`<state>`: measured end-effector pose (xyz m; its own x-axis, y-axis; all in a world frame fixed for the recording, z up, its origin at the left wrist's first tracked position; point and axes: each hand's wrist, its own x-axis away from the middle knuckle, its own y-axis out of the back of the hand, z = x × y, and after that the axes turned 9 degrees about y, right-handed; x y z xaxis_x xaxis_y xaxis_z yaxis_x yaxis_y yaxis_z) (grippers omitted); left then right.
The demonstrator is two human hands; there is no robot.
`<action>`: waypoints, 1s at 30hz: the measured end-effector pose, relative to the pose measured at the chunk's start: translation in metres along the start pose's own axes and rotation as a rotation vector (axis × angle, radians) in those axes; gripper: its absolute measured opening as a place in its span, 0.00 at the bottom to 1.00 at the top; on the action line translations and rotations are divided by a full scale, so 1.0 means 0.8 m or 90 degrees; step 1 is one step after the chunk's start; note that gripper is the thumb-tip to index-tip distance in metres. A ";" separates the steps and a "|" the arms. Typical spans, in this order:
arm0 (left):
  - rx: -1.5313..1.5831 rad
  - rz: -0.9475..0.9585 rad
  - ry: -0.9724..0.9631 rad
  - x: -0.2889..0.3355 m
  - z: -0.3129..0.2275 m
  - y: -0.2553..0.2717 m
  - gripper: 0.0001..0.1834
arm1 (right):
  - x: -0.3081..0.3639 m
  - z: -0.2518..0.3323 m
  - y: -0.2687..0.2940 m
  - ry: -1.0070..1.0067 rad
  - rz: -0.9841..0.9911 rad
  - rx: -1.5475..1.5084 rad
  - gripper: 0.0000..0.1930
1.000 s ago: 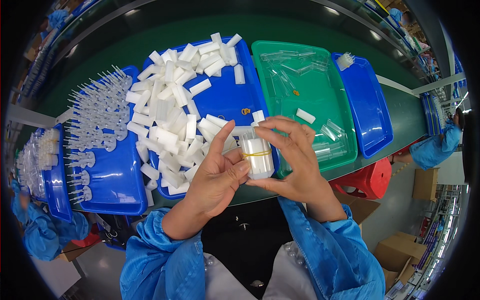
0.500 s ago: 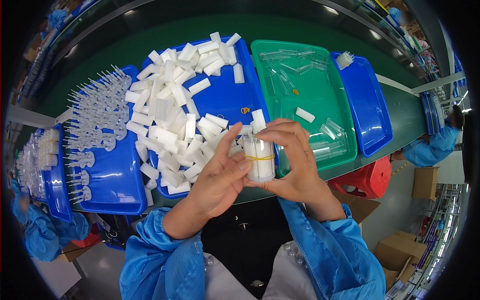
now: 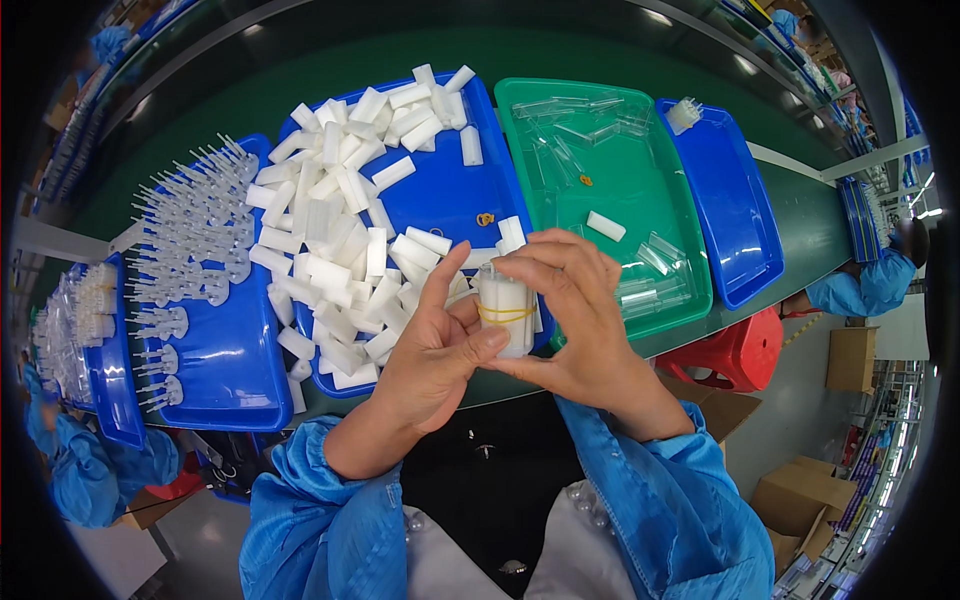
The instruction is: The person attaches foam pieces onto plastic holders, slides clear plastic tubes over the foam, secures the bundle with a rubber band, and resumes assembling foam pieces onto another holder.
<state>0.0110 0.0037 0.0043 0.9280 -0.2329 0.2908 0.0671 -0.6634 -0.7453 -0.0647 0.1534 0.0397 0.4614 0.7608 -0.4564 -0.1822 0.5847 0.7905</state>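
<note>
In front of my chest, both hands hold an upright bundle of white cylinders and clear parts [image 3: 507, 291], bound round the middle by a yellow rubber band [image 3: 508, 313]. My right hand [image 3: 585, 320] grips it from the right, fingers over its top edge and thumb near its bottom. My left hand [image 3: 428, 350] presses its thumb against the lower left side, with the index finger stretched up and apart. Just beyond is a blue tray [image 3: 440, 195] heaped with loose white cylinders [image 3: 335, 230]; a few small yellow rubber bands [image 3: 486, 219] lie in it.
A green tray [image 3: 702, 260] at right holds clear tubes [image 3: 560, 155] and one white cylinder [image 3: 606, 226]. Beyond it, another blue tray [image 3: 735, 215] bears a small bundle [image 3: 684, 115]. A left blue tray [image 3: 225, 370] carries many clear pronged pieces [image 3: 195, 225]. A red stool [image 3: 735, 350] stands right.
Both hands have shifted the bundle slightly left and turned it. My right fingers have closed in further around its top. The trays appear slightly shifted left in the view.
</note>
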 end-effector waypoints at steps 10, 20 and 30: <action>0.150 0.086 0.079 -0.003 -0.003 -0.007 0.32 | 0.010 -0.022 -0.010 -0.023 -0.132 -0.204 0.35; -0.035 0.016 0.006 -0.002 0.005 -0.002 0.40 | 0.004 -0.016 -0.004 -0.023 -0.047 -0.132 0.38; 0.171 0.081 0.107 -0.005 0.004 -0.011 0.31 | 0.019 -0.040 -0.027 -0.029 -0.162 -0.462 0.35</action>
<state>0.0075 0.0127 0.0078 0.8631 -0.4310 0.2632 0.0694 -0.4149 -0.9072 -0.0818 0.1610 0.0026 0.5985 0.5743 -0.5585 -0.5818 0.7909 0.1898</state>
